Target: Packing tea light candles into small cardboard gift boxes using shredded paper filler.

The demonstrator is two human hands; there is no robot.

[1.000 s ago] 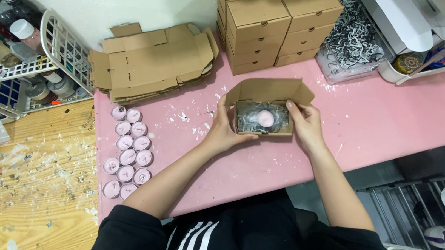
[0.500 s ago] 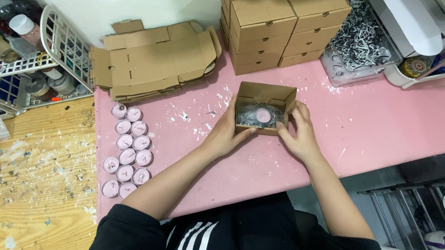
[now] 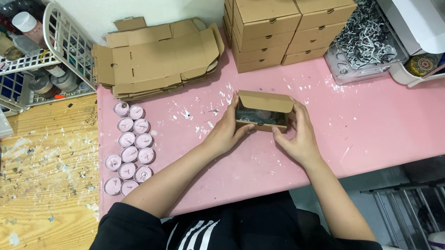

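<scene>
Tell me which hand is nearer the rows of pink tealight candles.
Left. The left hand grips the small cardboard box's near-candle side; the right hand holds its far side, farther from the pink tealight candles.

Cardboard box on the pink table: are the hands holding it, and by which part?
Yes. The small cardboard box is held at both ends: left hand on its left side, right hand on its right side and front edge. Its lid stands partly open.

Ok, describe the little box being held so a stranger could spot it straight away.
On the pink table, look near the middle, in front of the stacks of closed brown boxes. There the left hand and right hand hold a small cardboard box from both sides. Unlike its neighbours, its lid is half open.
</scene>
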